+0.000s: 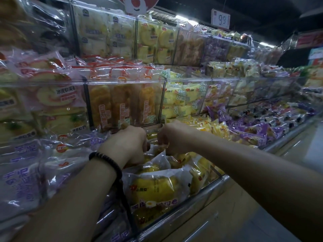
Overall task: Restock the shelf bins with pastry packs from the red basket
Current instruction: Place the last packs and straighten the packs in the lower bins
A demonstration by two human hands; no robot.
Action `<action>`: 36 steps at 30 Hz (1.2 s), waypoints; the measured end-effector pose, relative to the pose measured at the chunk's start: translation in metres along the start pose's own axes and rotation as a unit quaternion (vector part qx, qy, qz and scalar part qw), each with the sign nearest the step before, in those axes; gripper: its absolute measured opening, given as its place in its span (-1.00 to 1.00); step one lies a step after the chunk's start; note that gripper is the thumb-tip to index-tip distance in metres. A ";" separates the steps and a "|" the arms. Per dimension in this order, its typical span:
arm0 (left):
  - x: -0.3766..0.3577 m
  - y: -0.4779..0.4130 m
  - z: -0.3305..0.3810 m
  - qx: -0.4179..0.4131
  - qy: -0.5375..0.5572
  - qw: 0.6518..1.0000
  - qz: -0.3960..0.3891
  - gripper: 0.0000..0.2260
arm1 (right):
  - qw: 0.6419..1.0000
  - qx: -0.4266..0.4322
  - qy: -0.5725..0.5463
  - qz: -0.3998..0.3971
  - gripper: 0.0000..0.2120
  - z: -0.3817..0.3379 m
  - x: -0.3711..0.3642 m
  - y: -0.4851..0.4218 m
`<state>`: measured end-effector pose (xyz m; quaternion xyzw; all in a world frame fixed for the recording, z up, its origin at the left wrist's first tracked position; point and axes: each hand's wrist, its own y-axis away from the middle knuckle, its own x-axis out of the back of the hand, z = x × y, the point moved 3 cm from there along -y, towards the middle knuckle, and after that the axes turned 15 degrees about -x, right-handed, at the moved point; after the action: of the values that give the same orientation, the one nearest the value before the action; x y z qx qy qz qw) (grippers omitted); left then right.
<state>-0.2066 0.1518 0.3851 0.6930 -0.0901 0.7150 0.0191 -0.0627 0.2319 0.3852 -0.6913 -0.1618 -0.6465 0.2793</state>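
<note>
so closest to the camera there's a big yellow pastry pack (153, 189) lying at the front of the bottom shelf bin (206, 189), with more yellow ones heaped behind it in the same bin. Both hands are down in that bin: left hand (129, 144), black bracelet (106, 159) on the wrist, has its fingers curled down among the packs where I can't tell if it's got one; right hand (173, 137) is curled and pinching the crinkly wrapper of a back pack (157, 150). Left of the bin are purple-print packs (22, 172), right of it purple wrappers (253, 130). Right above the bin sit orange packs (122, 105), and way up behind hangs a 9.9 price tag (220, 19)
</note>
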 end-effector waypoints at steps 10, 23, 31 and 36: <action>0.004 0.002 -0.003 -0.021 0.014 1.000 -0.002 -0.75 | 0.997 0.032 -0.028 -0.071 -0.62 -0.008 0.009 0.013; 0.032 0.019 0.031 -0.095 0.100 0.990 -0.033 -0.72 | 0.982 0.066 -0.033 -0.175 -0.57 0.027 0.055 0.043; 0.017 0.017 0.039 -0.104 0.040 0.991 -0.078 -0.66 | 0.980 0.065 -0.006 -0.190 -0.49 0.027 0.030 0.046; 0.016 0.015 0.040 -0.084 0.022 0.994 -0.060 -0.79 | 0.986 0.055 0.007 -0.154 -0.54 0.025 0.032 0.046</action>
<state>-0.1699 0.1288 0.4005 0.6775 -0.1072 0.7173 0.1220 -0.0121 0.2063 0.4079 -0.6372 -0.3002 -0.6765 0.2150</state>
